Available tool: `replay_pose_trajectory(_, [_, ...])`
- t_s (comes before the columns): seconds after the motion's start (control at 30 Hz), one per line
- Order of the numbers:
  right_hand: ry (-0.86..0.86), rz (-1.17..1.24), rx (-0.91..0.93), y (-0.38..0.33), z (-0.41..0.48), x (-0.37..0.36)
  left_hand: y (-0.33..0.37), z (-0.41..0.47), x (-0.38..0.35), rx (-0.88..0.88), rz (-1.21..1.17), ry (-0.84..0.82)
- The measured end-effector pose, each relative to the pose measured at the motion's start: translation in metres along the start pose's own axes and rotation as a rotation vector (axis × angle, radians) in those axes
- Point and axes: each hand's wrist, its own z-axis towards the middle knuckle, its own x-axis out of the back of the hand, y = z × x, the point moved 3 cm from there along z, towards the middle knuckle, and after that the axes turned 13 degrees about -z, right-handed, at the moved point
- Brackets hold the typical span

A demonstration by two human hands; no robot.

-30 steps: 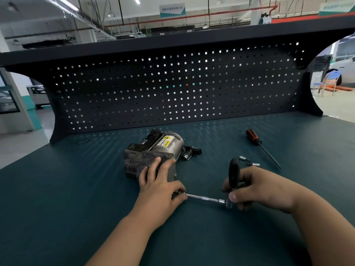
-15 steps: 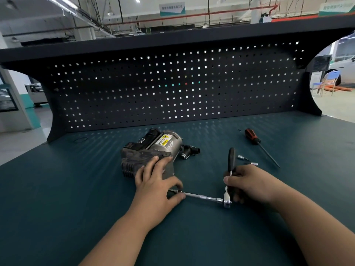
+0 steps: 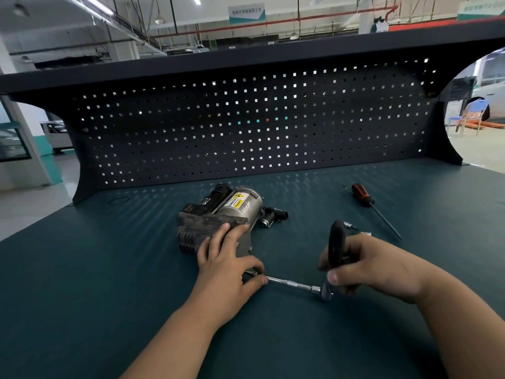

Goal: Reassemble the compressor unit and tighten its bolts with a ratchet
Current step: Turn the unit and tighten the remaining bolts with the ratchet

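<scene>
On the desk (image 3: 109,283), the left hand (image 3: 226,266) steadies the compressor unit (image 3: 218,217) and pinches the extension bar (image 3: 292,283), seemingly to hold its tip on a near-side bolt. The right hand (image 3: 374,266) grips the upright ratchet (image 3: 335,239) handle for leverage.

A dark green table (image 3: 82,283) filled the bottom of the view. At its back stood a black board (image 3: 246,132) full of little square holes, and light shone through many of them. A flat black shelf (image 3: 246,54) ran along the top of the board. Above it was a high ceiling with long bright lights (image 3: 90,4), a red pipe (image 3: 300,20) and a hanging sign (image 3: 246,12) with writing too small to read. On the left were a pale pillar (image 3: 19,138), a grey floor (image 3: 27,206) and a white car (image 3: 56,135) farther back. On the right, past the board, a blue chair (image 3: 476,110) stood on the floor near another white car (image 3: 492,91).
</scene>
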Motion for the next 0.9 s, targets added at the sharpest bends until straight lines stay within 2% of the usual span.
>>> replay_pose_trajectory(0.13, [-0.028, 0.001, -0.028, 0.000, 0.000, -0.001, 0.000, 0.001, 0.000, 0.005, -0.003, 0.002])
replay_pose_trajectory(0.27, [0.134, 0.076, -0.112, 0.009, 0.008, 0.004, -0.001, 0.001, -0.001, 0.010, 0.010, 0.005])
replay_pose_trajectory(0.37, [0.238, -0.046, -0.220, 0.021, 0.016, 0.007, -0.001, 0.001, -0.001, 0.010, 0.017, 0.003])
replay_pose_trajectory(0.43, [0.211, -0.185, -0.308, 0.027, 0.019, 0.007, 0.000, 0.001, -0.001, 0.012, 0.012, 0.000])
replay_pose_trajectory(0.5, [0.216, -0.214, -0.334, 0.029, 0.019, 0.007, 0.000, 0.001, -0.001, 0.015, 0.008, -0.004])
replay_pose_trajectory(0.6, [0.265, -0.168, -0.285, 0.027, 0.019, 0.007, 0.001, 0.002, 0.000, 0.024, 0.011, -0.012])
replay_pose_trajectory(0.73, [0.351, -0.106, -0.108, 0.017, 0.014, 0.011, 0.002, 0.002, 0.000, 0.030, 0.009, -0.029])
replay_pose_trajectory(0.8, [0.303, -0.015, -0.012, 0.009, 0.010, 0.012, 0.002, 0.002, 0.001, 0.028, -0.004, -0.025])
replay_pose_trajectory(0.9, [0.101, 0.043, 0.048, 0.000, 0.004, 0.005, 0.001, 0.001, 0.001, 0.025, 0.012, -0.026])
